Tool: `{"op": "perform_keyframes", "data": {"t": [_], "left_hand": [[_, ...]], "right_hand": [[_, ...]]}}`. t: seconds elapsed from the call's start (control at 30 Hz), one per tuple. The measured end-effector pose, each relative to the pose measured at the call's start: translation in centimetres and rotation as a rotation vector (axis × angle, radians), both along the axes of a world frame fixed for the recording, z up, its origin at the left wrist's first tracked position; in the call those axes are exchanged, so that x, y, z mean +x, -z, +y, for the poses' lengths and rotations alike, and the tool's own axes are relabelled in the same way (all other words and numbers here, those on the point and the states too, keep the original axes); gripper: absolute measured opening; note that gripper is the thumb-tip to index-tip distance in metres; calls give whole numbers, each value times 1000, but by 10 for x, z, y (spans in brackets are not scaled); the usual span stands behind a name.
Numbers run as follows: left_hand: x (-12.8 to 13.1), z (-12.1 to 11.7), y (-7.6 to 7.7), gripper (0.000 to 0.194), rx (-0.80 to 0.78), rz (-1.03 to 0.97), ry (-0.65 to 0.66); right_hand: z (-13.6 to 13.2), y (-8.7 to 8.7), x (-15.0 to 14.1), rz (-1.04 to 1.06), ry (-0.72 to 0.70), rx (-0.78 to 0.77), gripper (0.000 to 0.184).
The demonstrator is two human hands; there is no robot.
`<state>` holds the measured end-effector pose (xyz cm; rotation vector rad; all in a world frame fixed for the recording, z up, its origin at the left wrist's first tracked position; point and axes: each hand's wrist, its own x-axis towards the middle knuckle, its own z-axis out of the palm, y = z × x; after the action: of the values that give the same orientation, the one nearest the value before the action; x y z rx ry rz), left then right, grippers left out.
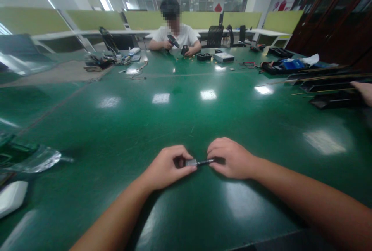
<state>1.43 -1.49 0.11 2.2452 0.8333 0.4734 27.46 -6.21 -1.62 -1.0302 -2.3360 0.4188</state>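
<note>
Low over the green table, a slim pen-like object (201,163) spans the gap between my two hands. Its left part is a thick grey cylinder, and its right part is a thinner black shaft with a shiny section near the end. My left hand (170,165) grips the grey cylinder between thumb and fingers. The fingertips of my right hand (231,158) pinch the end of the black shaft, and that end is hidden by them. I cannot make out the object's exact kind.
Clear plastic packaging with a green board (31,158) and a white device (13,198) lie at left. Across the table (174,127), a person (176,33) holds a power drill (173,40). Black trays (334,99) stand at right, near another person's hand (363,91).
</note>
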Motion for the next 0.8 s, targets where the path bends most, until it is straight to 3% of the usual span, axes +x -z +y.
{"op": "perform_keyframes", "data": {"t": [0.5, 0.8], "left_hand": [[2, -2, -2, 19, 20, -8, -51], [2, -2, 1, 19, 29, -13, -58]], "right_hand": [[8, -10, 24, -120, 97, -17, 11], [8, -6, 20, -78, 51, -52, 14]]}}
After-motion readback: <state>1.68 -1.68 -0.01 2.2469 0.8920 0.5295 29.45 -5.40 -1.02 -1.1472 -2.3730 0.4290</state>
